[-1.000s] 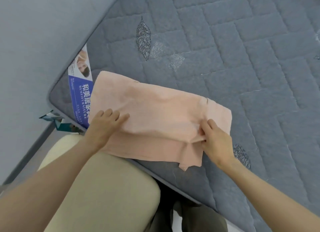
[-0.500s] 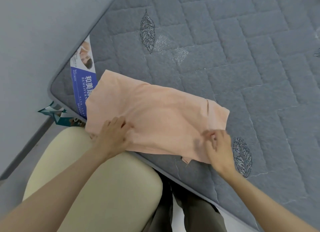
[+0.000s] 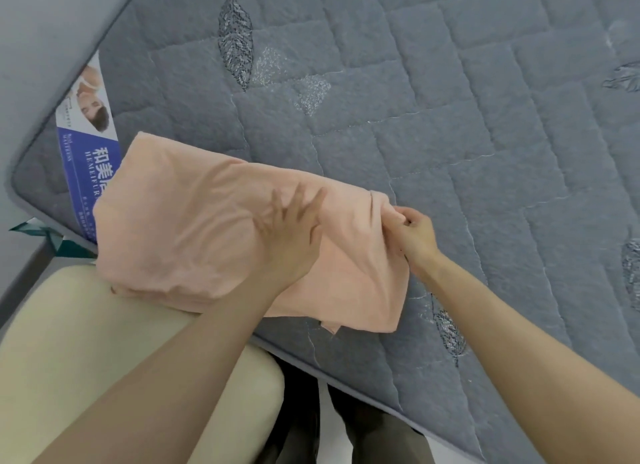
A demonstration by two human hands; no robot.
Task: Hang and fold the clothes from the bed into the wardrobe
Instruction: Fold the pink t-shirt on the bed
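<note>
The garment (image 3: 194, 228), a peach-coloured piece of clothing already doubled into a thick oblong, lies on the bed (image 3: 450, 117) along its near edge, close to the near left corner. One end covers part of the printed label (image 3: 86, 131) there. The near left side of the bundle hangs a little past the bed's edge, above a thigh (image 3: 104, 342) in pale trousers; whether it touches the thigh I cannot tell. The cloth looks soft, thin and light: it creases and sags under its own folds and has no stiffness to keep a shape. So it will likely slump open if lifted by a single point, though it is neither fragile nor slippery on the quilted cover. The left hand (image 3: 291, 231) lies flat across the middle of the bundle, fingers (image 3: 311, 204) spread wide and straight, pressing the layers down rather than gripping; it is motion-blurred. The right hand (image 3: 415, 235) is at the garment's right end, its fingers curled and pinching a gathered edge of the cloth. For the next fold, a sensible hold seems to be that right end, taken through all layers, with the flat hand marking the crease line. To carry it to the wardrobe, both hands should go under the bundle or clamp its two short ends, so the folds stay stacked.
</note>
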